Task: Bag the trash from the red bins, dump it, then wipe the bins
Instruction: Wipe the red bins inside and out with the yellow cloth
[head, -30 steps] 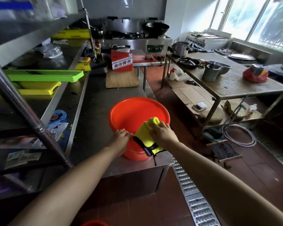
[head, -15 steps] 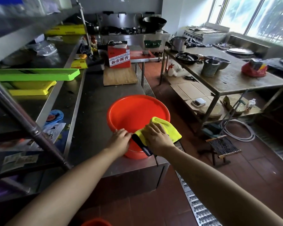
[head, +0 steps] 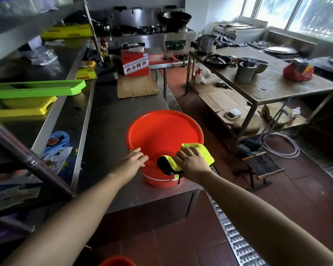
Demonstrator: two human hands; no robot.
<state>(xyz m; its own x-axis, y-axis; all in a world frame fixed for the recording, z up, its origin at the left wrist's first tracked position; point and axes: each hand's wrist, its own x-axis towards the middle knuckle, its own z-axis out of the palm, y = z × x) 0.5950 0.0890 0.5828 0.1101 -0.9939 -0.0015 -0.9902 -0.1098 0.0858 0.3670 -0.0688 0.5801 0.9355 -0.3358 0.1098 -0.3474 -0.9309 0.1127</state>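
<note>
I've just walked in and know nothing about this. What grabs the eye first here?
The big red bin on the steel counter, near its front corner. The right hand presses a yellow cloth on its near rim while the left hand steadies the rim. Behind it stands a red box.

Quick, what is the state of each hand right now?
Left hand: open, fingers resting on the near rim of the red bin.
Right hand: presses the yellow cloth on the rim; grip cannot be told.
</note>
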